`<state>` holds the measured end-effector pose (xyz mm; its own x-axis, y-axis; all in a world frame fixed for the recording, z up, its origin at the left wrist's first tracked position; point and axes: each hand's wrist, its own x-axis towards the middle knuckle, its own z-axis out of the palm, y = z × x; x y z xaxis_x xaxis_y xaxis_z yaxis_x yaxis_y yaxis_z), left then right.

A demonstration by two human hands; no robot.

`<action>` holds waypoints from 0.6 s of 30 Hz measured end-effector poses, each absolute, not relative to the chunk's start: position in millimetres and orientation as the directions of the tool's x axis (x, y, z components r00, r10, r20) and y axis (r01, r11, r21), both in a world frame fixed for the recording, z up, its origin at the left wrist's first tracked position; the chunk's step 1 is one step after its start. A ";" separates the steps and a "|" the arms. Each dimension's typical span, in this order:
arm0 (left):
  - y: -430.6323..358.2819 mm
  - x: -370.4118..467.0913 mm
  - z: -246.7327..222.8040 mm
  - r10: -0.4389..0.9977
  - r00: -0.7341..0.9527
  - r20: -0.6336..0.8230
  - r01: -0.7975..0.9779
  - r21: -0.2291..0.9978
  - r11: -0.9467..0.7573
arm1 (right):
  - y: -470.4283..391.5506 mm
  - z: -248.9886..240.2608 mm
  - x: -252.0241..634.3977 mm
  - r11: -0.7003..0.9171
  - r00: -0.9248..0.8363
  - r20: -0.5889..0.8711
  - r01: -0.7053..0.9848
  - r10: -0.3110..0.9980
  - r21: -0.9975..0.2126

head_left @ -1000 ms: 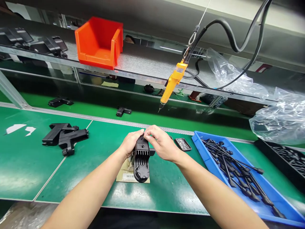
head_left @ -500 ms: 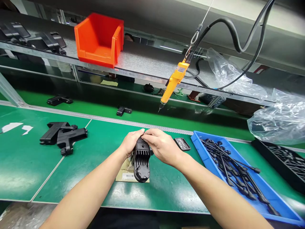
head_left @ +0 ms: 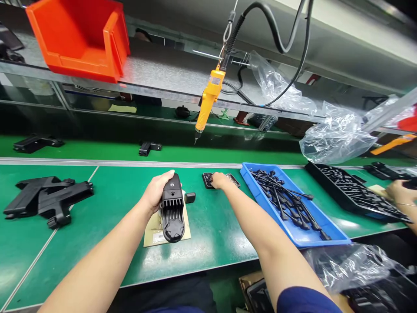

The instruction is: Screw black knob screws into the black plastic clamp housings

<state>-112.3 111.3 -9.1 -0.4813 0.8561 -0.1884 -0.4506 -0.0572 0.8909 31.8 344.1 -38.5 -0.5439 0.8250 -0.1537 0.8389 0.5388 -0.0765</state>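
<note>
My left hand (head_left: pixel 158 191) is wrapped round a black plastic housing (head_left: pixel 173 217) with deep ribs and a rounded lower end. A small shiny round spot, like a screw head, shows near its top. Beneath it is a fixture on a tan board (head_left: pixel 153 237) with a white label. My right hand (head_left: pixel 220 180) reaches down into a small black tray of screws (head_left: pixel 233 179), fingers drawn together; their tips and anything in them are hidden. A small black block-shaped part (head_left: pixel 190 198) juts out beside the housing.
A yellow electric screwdriver (head_left: pixel 208 102) hangs above the bench. Right are a blue bin of black stalks (head_left: pixel 249 174) and a black tray of rods (head_left: pixel 345 191); beyond, a co-worker's hand (head_left: pixel 402 193). Black brackets (head_left: pixel 65 198) lie left. An orange bin (head_left: pixel 81 65) stands on the shelf.
My right hand has left the top of the housing and moved right to the screw tray. My left hand keeps hold of the housing. The view has turned to the right.
</note>
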 end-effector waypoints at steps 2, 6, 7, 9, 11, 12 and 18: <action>110.6 -111.9 -8.5 0.854 -0.482 -0.197 -0.454 0.889 -0.051 | 347.9 -50.2 31.8 0.508 -0.512 -0.204 0.858 0.835 -0.072; 109.5 -112.3 -8.2 0.847 -0.483 -0.221 -0.459 0.888 -0.030 | 359.0 -62.1 28.9 0.445 -0.456 -0.247 0.890 0.855 -0.103; 109.6 -112.5 -8.2 0.847 -0.484 -0.222 -0.459 0.888 -0.030 | 362.0 -63.2 29.3 0.430 -0.448 -0.247 0.894 0.859 -0.124; 109.9 -112.6 -8.3 0.845 -0.487 -0.222 -0.460 0.887 -0.032 | 366.6 -63.1 31.7 0.402 -0.436 -0.235 0.897 0.869 -0.182; 110.5 -112.3 -8.4 0.847 -0.486 -0.216 -0.461 0.886 -0.038 | 367.5 -58.8 34.5 0.376 -0.431 -0.201 0.889 0.879 -0.262; 110.7 -112.1 -8.6 0.849 -0.485 -0.210 -0.460 0.887 -0.043 | 366.0 -54.8 35.1 0.366 -0.432 -0.177 0.877 0.884 -0.311; 112.6 -111.9 -12.1 0.866 -0.474 -0.158 -0.440 0.894 -0.078 | 312.6 -6.8 22.1 0.435 -0.596 0.021 0.560 0.802 -0.705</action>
